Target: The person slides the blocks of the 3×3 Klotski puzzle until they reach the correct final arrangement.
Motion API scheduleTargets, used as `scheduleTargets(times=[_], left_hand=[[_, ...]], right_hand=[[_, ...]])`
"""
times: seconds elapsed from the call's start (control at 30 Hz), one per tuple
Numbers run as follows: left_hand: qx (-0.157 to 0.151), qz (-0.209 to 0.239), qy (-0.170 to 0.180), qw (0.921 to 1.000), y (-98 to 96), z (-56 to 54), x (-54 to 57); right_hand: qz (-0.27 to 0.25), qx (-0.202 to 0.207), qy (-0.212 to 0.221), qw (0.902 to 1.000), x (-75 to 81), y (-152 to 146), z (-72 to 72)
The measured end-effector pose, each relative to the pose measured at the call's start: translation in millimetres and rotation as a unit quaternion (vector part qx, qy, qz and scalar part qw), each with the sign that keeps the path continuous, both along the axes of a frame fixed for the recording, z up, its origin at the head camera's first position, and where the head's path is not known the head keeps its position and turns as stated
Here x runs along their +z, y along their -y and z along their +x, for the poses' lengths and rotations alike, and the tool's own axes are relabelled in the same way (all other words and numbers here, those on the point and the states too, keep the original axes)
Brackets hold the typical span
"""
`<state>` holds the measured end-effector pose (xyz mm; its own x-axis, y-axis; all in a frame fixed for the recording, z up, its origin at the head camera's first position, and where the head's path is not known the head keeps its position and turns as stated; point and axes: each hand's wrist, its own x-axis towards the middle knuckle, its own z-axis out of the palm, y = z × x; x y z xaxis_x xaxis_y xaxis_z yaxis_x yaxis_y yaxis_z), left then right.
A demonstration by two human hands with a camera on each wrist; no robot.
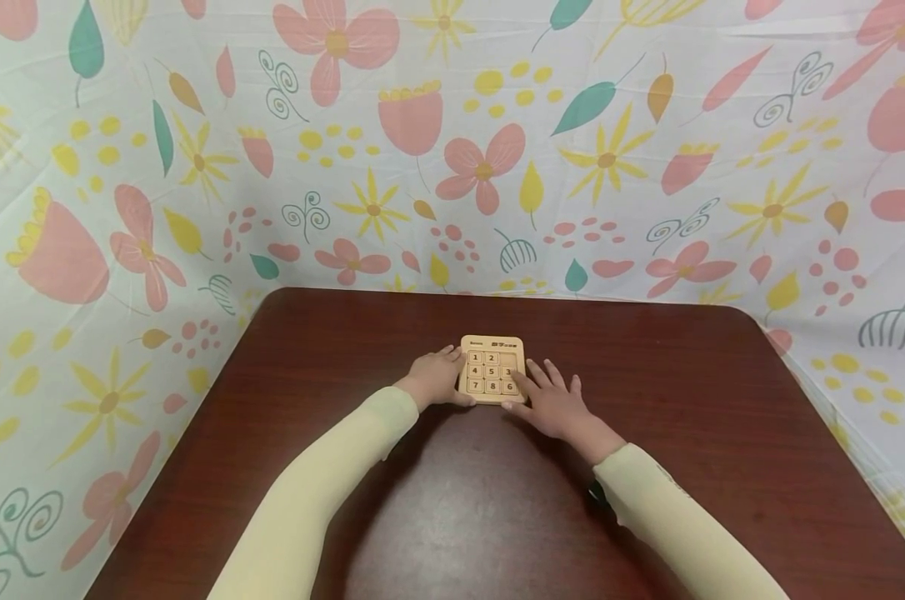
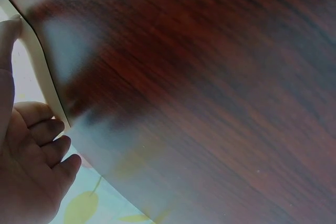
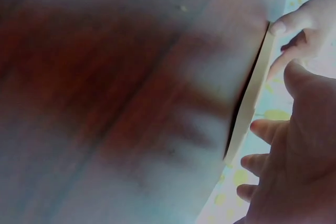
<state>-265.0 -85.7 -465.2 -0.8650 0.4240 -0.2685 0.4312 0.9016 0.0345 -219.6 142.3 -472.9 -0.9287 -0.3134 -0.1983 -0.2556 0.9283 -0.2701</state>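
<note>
A wooden number slide puzzle [image 1: 492,399] lies flat on the dark table, its numbered tiles in rows, with a gap at the top right of the grid. My left hand [image 1: 434,379] holds the puzzle by its left side, thumb along the near edge. In the left wrist view, the left hand [image 2: 31,156] has its fingers bent at the board's side. My right hand [image 1: 555,402] is at the right side, fingers spread, the index fingertip on the tile marked 3 [image 1: 508,372]. The right wrist view shows the right hand [image 3: 299,150] beside the board's thin edge [image 3: 249,103].
The brown wooden table [image 1: 685,400] has rounded far corners. A white cloth with printed flowers [image 1: 482,167] hangs behind it and along both sides. Pale sleeves [image 1: 310,492] cover both forearms.
</note>
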Motion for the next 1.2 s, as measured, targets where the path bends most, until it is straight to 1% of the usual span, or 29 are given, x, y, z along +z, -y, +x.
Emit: scheduleTargets(times=[0.57, 0.77, 1.2], left_hand=[[0.001, -0.002, 0.002, 1.0, 0.1, -3.7, -2.0], [-0.002, 0.0, -0.004, 1.0, 0.3, -2.7, -2.5], [-0.002, 0.007, 0.004, 1.0, -0.4, 0.4, 1.7]], right_hand=[[0.01, -0.007, 0.001, 0.9999, -1.6, 3.3, 3.1], [0.013, -0.011, 0.007, 0.9998, 0.9, 5.5, 2.7], [0.014, -0.02, 0.015, 0.9996, 4.2, 6.6, 3.8]])
